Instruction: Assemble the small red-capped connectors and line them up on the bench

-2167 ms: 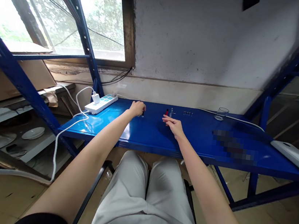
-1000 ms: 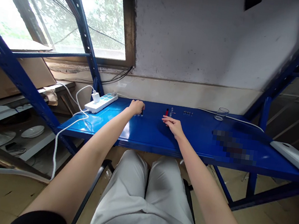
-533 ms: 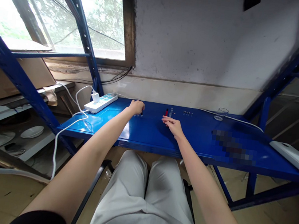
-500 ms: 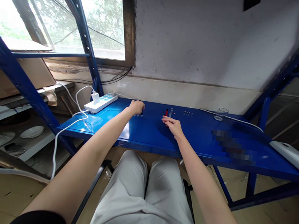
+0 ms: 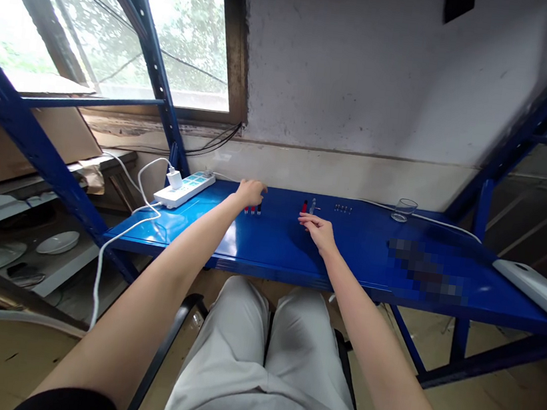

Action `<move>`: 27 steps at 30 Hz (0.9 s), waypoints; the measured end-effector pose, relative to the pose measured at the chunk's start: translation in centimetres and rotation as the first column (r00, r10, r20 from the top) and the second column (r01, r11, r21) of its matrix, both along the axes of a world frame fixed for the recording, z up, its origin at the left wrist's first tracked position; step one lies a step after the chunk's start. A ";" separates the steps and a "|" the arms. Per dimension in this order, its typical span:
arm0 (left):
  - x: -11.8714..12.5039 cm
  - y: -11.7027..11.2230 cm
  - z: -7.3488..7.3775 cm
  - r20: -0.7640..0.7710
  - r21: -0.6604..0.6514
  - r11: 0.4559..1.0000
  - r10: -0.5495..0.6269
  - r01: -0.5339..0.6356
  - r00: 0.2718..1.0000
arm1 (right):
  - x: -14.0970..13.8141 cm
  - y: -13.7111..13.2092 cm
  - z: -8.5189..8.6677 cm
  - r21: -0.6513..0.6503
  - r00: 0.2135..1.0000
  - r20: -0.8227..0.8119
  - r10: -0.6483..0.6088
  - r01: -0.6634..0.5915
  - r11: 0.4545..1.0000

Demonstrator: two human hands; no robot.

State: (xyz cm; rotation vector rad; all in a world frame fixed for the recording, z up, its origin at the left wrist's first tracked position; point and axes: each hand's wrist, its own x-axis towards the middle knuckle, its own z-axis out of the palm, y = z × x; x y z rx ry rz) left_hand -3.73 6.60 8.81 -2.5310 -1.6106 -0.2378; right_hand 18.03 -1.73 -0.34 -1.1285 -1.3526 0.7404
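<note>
Small tubes, 3 in a row at approx. 11 o'clock from the seat, on the blue table – 2 look red, 1 black, apparently upright.

Nearest: pale trousers at 6 o'clock, then the table's front edge. Right hand at approx. 1 o'clock: fingers loosely stretched, nothing seen in it, tips just beside a red tube; can't tell if they touch. It's hardly shifted vs. 0.5 s ago.

Left hand, just past the row, has lifted a bit: the red bodies, mostly covered 0.5 s ago, now show. Prob. means those 3 stand w/o its support – my read only. Fingers are bent & tiny in view; can't tell if they grip anything.

Farther: clear tube at 3 o'clock of the red 1, then a row of tiny bits, too small to ID. Power strip at approx. 10 o'clock, drinking glass approx. 2, near the wall.
</note>
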 end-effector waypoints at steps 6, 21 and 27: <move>1.5 -1.6 1.4 0.160 0.308 0.936 -0.227 0.170 0.961 | 0.9 -0.3 0.0 0.110 0.912 0.141 -0.385 0.372 0.922; 9.7 -2.6 -6.2 0.194 -0.095 0.981 -0.150 0.171 0.969 | 1.1 0.2 -0.2 0.155 0.857 0.234 -0.460 0.434 0.887; 11.3 -2.3 -7.2 0.191 -0.040 0.995 -0.085 0.094 0.978 | 1.2 0.6 -0.5 0.166 0.853 0.245 -0.461 0.432 0.886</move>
